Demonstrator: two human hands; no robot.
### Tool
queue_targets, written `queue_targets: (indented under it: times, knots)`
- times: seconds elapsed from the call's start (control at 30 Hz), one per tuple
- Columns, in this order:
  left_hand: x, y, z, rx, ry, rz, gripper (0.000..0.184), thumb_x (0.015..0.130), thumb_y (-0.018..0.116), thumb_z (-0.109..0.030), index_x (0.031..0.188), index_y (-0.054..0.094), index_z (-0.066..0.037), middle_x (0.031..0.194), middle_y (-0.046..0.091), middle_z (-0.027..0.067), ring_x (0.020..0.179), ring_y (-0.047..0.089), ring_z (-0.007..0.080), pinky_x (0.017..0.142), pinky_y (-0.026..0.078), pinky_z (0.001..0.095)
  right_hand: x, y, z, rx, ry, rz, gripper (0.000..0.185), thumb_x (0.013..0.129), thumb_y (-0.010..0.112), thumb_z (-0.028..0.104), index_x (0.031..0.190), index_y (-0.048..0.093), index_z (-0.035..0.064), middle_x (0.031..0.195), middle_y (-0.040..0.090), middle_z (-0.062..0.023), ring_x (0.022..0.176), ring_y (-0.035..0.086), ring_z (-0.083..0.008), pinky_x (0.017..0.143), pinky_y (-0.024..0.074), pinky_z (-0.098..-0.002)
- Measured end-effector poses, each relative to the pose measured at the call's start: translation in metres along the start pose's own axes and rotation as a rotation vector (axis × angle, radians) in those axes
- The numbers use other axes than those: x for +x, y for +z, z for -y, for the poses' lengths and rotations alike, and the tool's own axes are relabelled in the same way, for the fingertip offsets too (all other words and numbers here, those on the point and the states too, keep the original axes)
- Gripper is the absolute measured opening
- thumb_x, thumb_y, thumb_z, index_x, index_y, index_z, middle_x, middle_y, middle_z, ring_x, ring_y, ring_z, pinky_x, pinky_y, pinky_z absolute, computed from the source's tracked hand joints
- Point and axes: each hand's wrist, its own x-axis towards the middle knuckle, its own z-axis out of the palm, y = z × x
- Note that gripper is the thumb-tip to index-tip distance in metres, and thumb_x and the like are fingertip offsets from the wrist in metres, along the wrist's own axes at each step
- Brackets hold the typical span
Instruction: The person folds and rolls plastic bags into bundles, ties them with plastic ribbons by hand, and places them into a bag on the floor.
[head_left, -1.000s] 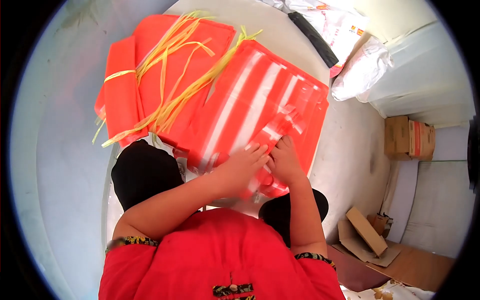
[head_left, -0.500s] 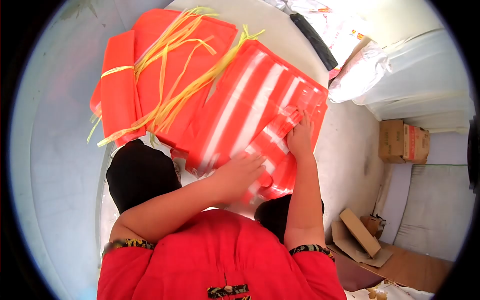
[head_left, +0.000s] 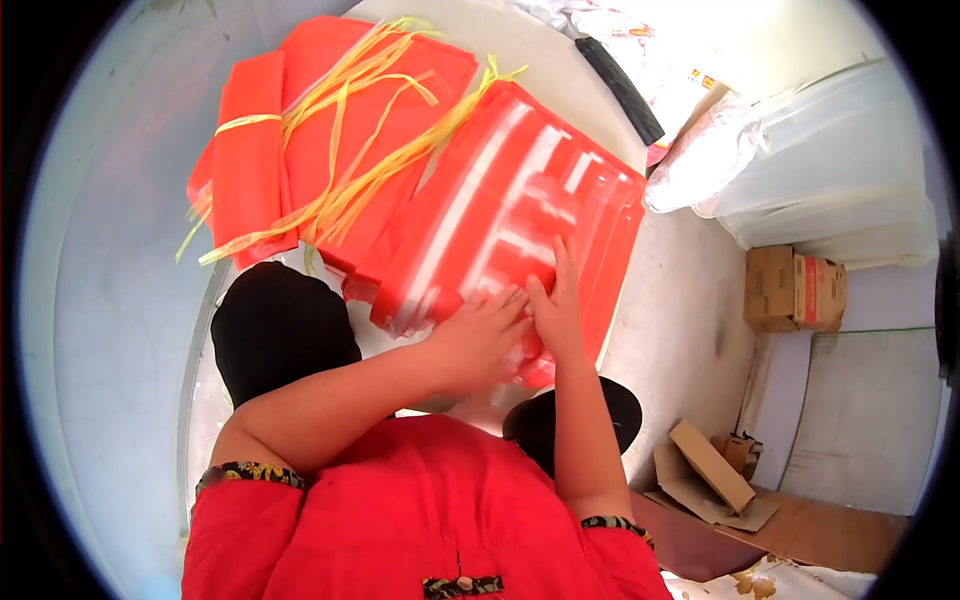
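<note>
A stack of red plastic bags with white stripes [head_left: 500,190] lies in front of me, its near part folded over. My left hand [head_left: 482,338] rests on this folded part, palm down, its fingers extended over the plastic. Close to its fingertips, my right hand [head_left: 557,312] touches the right side of the fold, thumb and fingers apart. Both hands hide part of the folded plastic. To the left are plain red plastic sheets [head_left: 385,140] and a red folded bundle [head_left: 250,175] tied with a yellow band. Loose yellow plastic strips [head_left: 345,205] lie across them.
The pale table [head_left: 500,45] carries a black roll [head_left: 620,92] and a white plastic bag [head_left: 705,155] at the far right. Dark-covered knees [head_left: 285,335] are under my arms. A cardboard box [head_left: 795,290] stands at right, with flattened cardboard [head_left: 712,480] lower down.
My right hand has moved down and left, close to the left hand. The striped strip it was touching is now folded over nearer to me. The view has shifted slightly.
</note>
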Motion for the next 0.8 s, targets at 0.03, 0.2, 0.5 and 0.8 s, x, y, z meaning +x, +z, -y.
queue_targets:
  times: [0.03,0.2,0.5,0.8]
  knots:
    - [-0.003,0.008,0.002,0.016,0.011,-0.069,0.066,0.093,0.064,-0.029,0.149,0.049,0.004,0.16,0.043,0.0218,0.153,0.033,0.0372,0.123,0.027,0.0535,0.009,0.004,0.007,-0.027,-0.035,-0.008,0.069,0.099,0.062,0.014,0.161,0.034,0.0037,0.173,0.016,-0.0214,0.159,0.019,-0.0374,0.128,0.0206,-0.0464]
    - [-0.005,0.006,0.007,-0.033,-0.01,-0.042,0.063,0.09,0.066,-0.027,0.144,0.055,0.003,0.151,0.052,0.0209,0.147,0.039,0.0356,0.121,0.031,0.0509,0.023,0.013,0.042,-0.307,-0.362,0.297,0.069,0.097,0.062,0.016,0.16,0.038,0.004,0.171,0.026,-0.0193,0.159,0.023,-0.0376,0.129,0.0198,-0.048]
    - [-0.006,0.021,0.013,0.028,0.031,-0.133,0.066,0.089,0.063,-0.018,0.15,0.049,0.0,0.16,0.041,0.0179,0.152,0.032,0.0332,0.121,0.029,0.0474,0.083,0.04,0.01,-0.558,-0.44,0.313,0.073,0.102,0.056,0.038,0.162,0.034,0.0034,0.173,0.025,-0.0145,0.16,0.02,-0.0357,0.129,0.0168,-0.0521]
    - [-0.008,0.02,0.02,-0.12,0.034,-0.028,0.078,0.09,0.064,-0.018,0.161,0.036,-0.002,0.173,0.024,0.0161,0.162,0.018,0.0308,0.127,0.021,0.0493,0.151,0.057,0.018,-0.669,-0.352,0.209,0.064,0.105,0.054,0.04,0.158,0.042,0.0053,0.17,0.032,-0.0145,0.157,0.025,-0.0367,0.127,0.0192,-0.054]
